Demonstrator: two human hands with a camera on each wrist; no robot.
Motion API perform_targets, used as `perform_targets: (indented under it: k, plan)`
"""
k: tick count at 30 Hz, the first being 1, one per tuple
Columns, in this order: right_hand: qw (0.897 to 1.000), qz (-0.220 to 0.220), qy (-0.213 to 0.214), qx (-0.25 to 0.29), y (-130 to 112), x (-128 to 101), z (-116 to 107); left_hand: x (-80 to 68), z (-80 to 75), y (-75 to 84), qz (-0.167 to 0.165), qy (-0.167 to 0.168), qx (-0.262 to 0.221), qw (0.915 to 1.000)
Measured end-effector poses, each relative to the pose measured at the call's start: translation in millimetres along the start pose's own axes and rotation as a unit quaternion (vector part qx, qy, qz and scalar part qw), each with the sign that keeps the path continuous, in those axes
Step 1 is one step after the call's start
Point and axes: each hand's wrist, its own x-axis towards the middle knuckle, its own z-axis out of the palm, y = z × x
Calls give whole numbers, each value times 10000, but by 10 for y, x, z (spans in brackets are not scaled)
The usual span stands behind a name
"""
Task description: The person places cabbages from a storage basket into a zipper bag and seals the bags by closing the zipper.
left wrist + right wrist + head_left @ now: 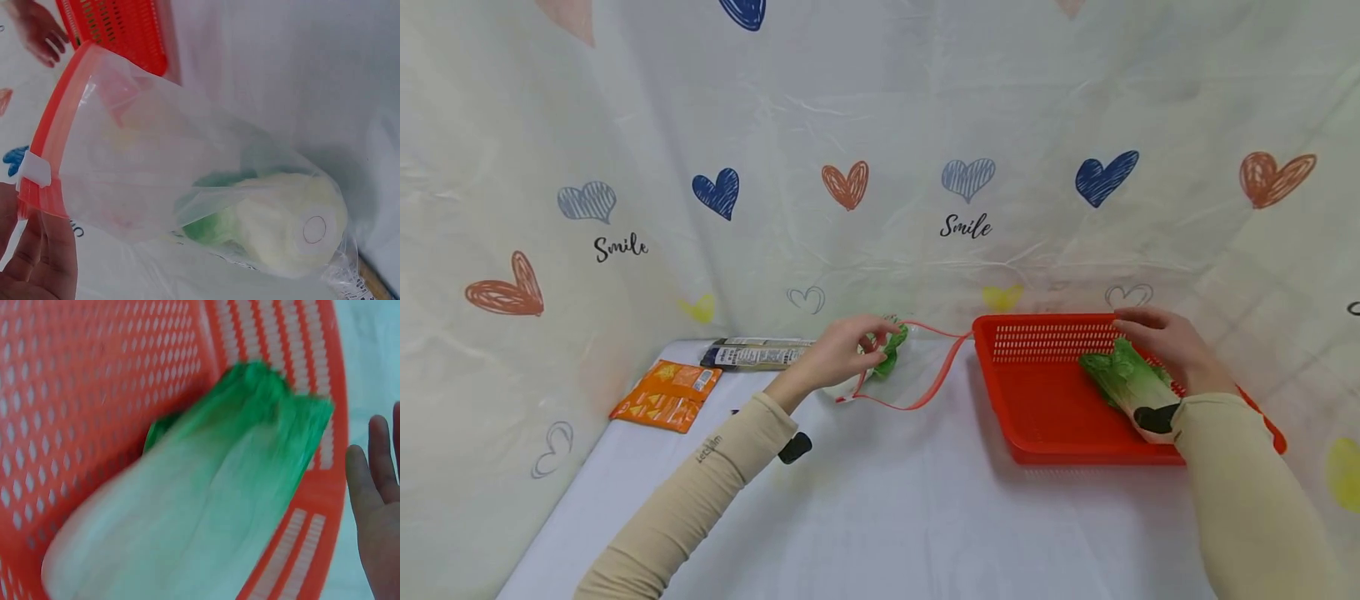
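A cabbage (1131, 385) lies inside the red basket (1037, 408), just under the right hand (1168, 343), whose fingers are spread loose and hold nothing. Left of the basket, the left hand (842, 354) pinches a clear zip bag (187, 181); only the left wrist view shows the second cabbage (275, 225) inside it.

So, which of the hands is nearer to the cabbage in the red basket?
Right. The right hand hovers open just above the cabbage in the red basket. The left hand is far across the table, holding the zip bag.
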Motion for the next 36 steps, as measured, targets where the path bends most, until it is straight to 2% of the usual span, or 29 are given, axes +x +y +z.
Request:
perform_targets:
  k: [4,12,19,24,27,32,36]
  plan:
    - [9996,13,-201,-206,135,-55,-75,0,7,-5,-23,7,64,10000]
    - [9958,-245,-642,-602,305,-90,-148,8,20,-15,55,9,70,10000]
    - [9862,306,-1430,-775,364,-51,-216,-9,17,-30,55,31,51,10000]
    - [9813,534,-1593,-943,392,-72,-244,-11,10,-28,53,26,98,9999]
    - [9792,779,-1663,-857,419,-96,-246,-15,6,-23,52,27,128,9999]
    - [9746,1325,-1797,-188,452,-118,-232,-11,9,-17,68,8,114,9999]
    - [9705,1213,-2022,-498,431,-111,-228,-7,14,-29,63,1,37,10000]
